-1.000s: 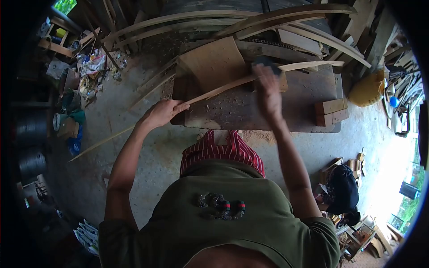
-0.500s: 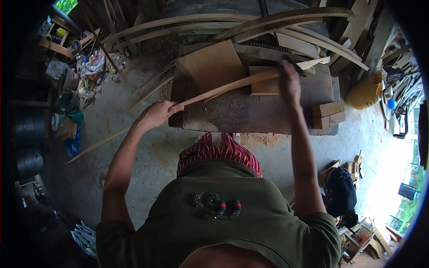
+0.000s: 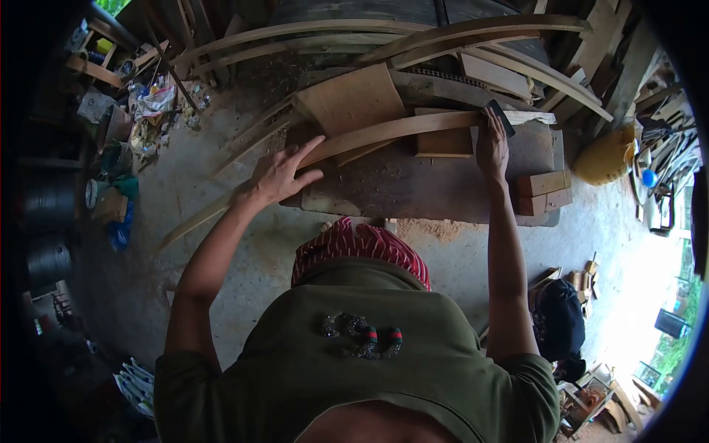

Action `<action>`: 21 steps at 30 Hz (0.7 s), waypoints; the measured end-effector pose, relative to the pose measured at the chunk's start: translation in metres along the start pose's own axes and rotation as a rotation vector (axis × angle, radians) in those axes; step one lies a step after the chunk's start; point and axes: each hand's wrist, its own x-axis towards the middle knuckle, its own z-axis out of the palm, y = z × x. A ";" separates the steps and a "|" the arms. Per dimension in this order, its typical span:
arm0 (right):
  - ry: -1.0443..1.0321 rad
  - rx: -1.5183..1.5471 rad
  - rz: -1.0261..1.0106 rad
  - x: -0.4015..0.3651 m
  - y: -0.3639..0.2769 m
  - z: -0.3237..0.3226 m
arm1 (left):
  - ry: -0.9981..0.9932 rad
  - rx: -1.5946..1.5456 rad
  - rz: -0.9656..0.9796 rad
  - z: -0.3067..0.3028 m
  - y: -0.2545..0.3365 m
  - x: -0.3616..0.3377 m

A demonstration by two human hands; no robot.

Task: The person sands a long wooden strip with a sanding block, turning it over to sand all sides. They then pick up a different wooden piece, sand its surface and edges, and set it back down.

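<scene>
A long, slightly curved wooden strip [image 3: 391,132] slants across the workbench [image 3: 413,184], its lower left end jutting past the bench over the floor. My left hand [image 3: 281,173] lies over the strip near the bench's left side, thumb and fingers spread, not wrapped round it. At the strip's right part, my right hand [image 3: 491,148] holds a dark flat sanding block [image 3: 499,119] against the wood, fingers straight and together. Under the strip sit a wide wooden board [image 3: 351,100] and a smaller wooden block [image 3: 445,144].
Two small wood blocks [image 3: 543,190] stand at the bench's right end. Curved timber pieces [image 3: 473,33] lie along the back. A yellow sack [image 3: 605,156] rests on the floor at right. Sawdust [image 3: 432,229] lies by the bench's front edge.
My left hand has gone from gripping the strip to lying spread on it, a little right and up. The strip has shifted right. My right hand, blurred before, now shows clearly.
</scene>
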 end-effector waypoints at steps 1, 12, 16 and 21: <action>0.009 -0.055 -0.063 -0.002 -0.004 0.000 | 0.030 0.076 0.034 0.009 -0.006 0.001; -0.158 0.141 -0.220 -0.027 -0.103 -0.008 | -0.310 -0.073 0.004 -0.011 -0.001 -0.005; -0.039 0.006 -0.055 -0.007 -0.021 -0.014 | -0.414 -0.168 -0.026 -0.023 -0.001 -0.004; -0.131 0.158 -0.255 -0.033 -0.126 -0.012 | -0.750 -0.421 -0.428 -0.036 0.008 0.001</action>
